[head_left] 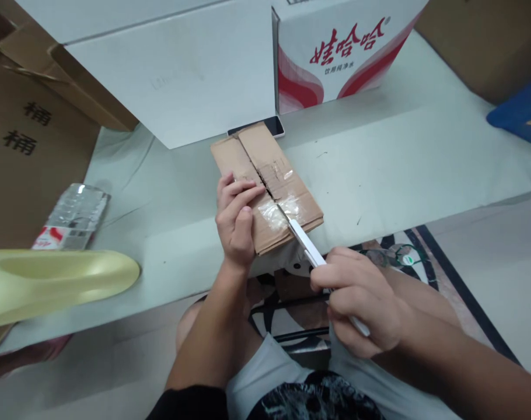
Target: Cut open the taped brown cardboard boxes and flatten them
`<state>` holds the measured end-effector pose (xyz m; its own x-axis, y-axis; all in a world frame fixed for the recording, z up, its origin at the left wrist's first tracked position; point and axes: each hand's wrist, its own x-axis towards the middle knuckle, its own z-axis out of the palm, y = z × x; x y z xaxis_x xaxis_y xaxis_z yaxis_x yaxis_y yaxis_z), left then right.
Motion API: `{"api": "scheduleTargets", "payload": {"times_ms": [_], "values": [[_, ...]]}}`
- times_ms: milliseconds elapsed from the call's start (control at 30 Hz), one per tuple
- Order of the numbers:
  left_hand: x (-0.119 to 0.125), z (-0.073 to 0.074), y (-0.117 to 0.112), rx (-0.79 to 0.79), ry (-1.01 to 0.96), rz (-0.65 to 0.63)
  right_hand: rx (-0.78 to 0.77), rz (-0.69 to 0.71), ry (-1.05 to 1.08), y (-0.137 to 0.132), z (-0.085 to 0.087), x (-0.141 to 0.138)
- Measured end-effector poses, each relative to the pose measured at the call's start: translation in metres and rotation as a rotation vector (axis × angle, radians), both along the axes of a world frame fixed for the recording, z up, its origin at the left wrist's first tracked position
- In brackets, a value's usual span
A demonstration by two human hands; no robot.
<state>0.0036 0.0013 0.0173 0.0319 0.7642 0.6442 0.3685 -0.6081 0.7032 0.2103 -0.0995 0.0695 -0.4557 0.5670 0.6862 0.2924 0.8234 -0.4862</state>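
A flat brown cardboard box (287,175) lies at a slant near the table's front edge, with a dark slit along its middle and shiny clear tape near its close end. My left hand (237,219) holds the box by its left side, fingers bent over the top face. In my right hand (362,297) is a white utility knife (307,242), gripped by its handle. Its blade points away from me and its tip meets the taped seam at the near end of the slit. The far end of the box partly covers a phone (274,126).
Behind stand a plain white box (178,76) and a white box with red lettering (335,64). On the left are a clear plastic bottle (79,213), a yellow plastic object (73,286) and a big carton (24,157). A blue object (519,114) sits at the right.
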Motion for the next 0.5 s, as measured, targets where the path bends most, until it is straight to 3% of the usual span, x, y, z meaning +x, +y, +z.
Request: {"api": "scheduleTargets", "payload": {"times_ms": [333, 500], "values": [[0.003, -0.002, 0.0, 0.001, -0.024, 0.016, -0.079, -0.052, 0.151, 0.004, -0.008, -0.017], [0.003, 0.0, -0.001, 0.014, -0.032, -0.009, -0.177, -0.069, 0.117, -0.003, 0.003, -0.013]]}}
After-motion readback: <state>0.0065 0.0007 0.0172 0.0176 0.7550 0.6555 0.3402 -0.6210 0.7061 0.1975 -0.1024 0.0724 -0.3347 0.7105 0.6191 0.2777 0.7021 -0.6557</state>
